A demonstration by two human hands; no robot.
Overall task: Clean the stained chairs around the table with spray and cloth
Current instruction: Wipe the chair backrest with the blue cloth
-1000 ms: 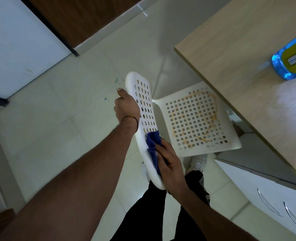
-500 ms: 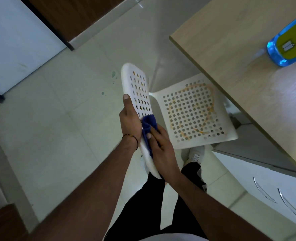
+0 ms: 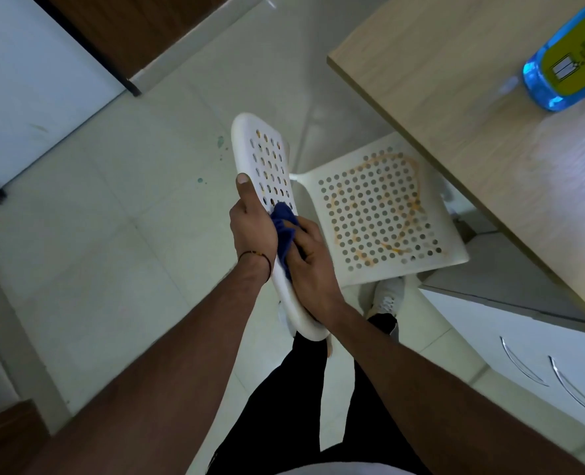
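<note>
Beside table (image 3: pixel 455 108), upright chair backrest (image 3: pixel 267 173), seemingly cloth-wiped (image 3: pixel 284 231).

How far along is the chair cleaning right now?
Done: nothing looks finished. In hand: the right hand rubs the blue cloth on the backrest while the left hand steadies it. Left: the orange stain ring on the seat; the spray bottle stands on the table.

One chair (image 3: pixel 380 214), one cloth (image 3: pixel 284 231), one spray bottle (image 3: pixel 569 53), two hands (image 3: pixel 253 228)
</note>
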